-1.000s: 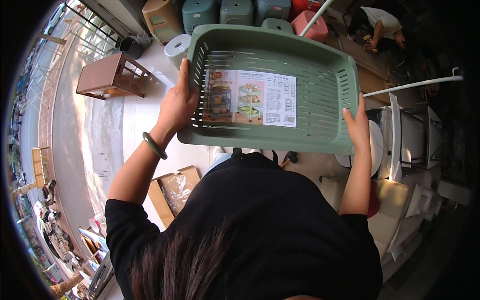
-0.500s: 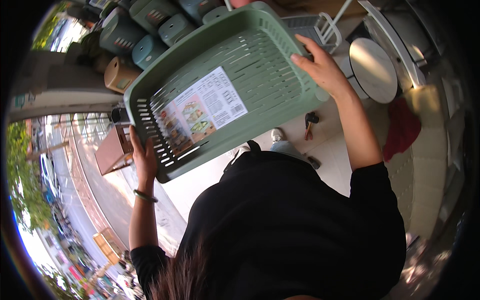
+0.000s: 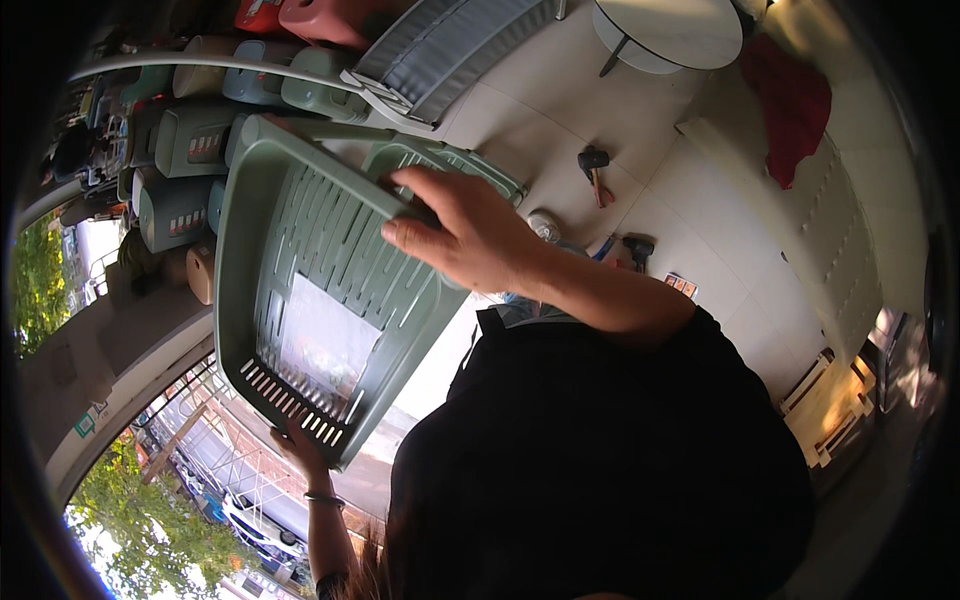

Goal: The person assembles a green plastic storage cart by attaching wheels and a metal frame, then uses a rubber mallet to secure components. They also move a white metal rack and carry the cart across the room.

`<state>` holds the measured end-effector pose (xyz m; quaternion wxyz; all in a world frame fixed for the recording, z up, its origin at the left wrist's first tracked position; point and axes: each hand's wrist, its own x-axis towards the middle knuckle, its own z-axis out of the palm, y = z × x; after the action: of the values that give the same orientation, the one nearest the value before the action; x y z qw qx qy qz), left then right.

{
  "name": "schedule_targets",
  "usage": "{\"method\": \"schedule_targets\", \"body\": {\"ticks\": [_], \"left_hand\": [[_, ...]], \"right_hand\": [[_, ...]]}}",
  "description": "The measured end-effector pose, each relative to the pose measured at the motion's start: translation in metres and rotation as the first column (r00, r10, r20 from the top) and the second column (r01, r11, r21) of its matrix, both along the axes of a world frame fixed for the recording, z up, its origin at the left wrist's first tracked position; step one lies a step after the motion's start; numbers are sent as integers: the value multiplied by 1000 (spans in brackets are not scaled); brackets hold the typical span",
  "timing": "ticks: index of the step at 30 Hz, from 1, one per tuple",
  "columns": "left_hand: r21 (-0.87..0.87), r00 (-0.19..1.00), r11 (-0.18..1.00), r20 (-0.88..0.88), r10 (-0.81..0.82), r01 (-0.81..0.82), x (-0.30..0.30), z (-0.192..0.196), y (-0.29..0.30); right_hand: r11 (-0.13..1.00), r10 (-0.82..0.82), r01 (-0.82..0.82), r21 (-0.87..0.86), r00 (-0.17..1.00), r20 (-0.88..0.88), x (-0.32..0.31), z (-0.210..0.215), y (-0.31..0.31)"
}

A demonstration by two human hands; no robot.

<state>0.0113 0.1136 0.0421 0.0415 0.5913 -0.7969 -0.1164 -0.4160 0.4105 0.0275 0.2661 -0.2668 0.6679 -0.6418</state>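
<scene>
A green plastic storage basket (image 3: pixel 300 225) with slotted walls and base hangs in front of me, turned to the left and tilted. A printed paper sheet (image 3: pixel 325 335) lies inside against its slotted base. My right hand (image 3: pixel 465 230) is closed over the basket's near upper rim, thumb and fingers on either side. At the lower slotted end, my left hand (image 3: pixel 300 450) supports it from outside; its fingers are partly hidden behind the wall. Past my right hand, another green slotted piece (image 3: pixel 480 170) shows, partly covered by the basket.
Several bins (image 3: pixel 185 135) are stacked at the far left. A grey folding frame seat (image 3: pixel 440 60), a round white table (image 3: pixel 685 30) and a cream padded seat (image 3: pixel 790 235) with a red cloth (image 3: pixel 790 105) stand around. Drill-like tools (image 3: pixel 593 160) lie on the tiled floor.
The basket has swung left and turned steeper, its right end coming closer to me. My right hand moved left with it; my left hand went lower. My view turned too.
</scene>
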Motion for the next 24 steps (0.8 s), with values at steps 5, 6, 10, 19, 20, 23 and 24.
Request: {"method": "schedule_targets", "body": {"ticks": [5,6,10,19,20,23,24], "left_hand": [[-36,995,999,100,1,2,7,5,-10],[-54,996,999,86,1,4,6,5,-12],[-133,990,990,138,-26,45,-2,3,-21],[-98,984,992,152,94,-80,-3,7,-3],[-90,986,994,148,75,-62,-2,6,-3],[-81,984,993,151,92,-81,1,7,-5],[-72,984,993,142,105,-96,1,6,-7]], "right_hand": [[998,44,-42,-56,998,44,9,-1,-3],[996,58,-55,-66,997,51,10,-1,-3],[990,107,-98,-98,991,84,10,-5,-3],[978,191,-174,-118,971,144,2,-1,-7],[977,188,-169,-132,972,144,2,-1,-6],[974,211,-192,-121,964,163,1,-1,-5],[976,197,-179,-121,969,150,1,-2,-6]]}}
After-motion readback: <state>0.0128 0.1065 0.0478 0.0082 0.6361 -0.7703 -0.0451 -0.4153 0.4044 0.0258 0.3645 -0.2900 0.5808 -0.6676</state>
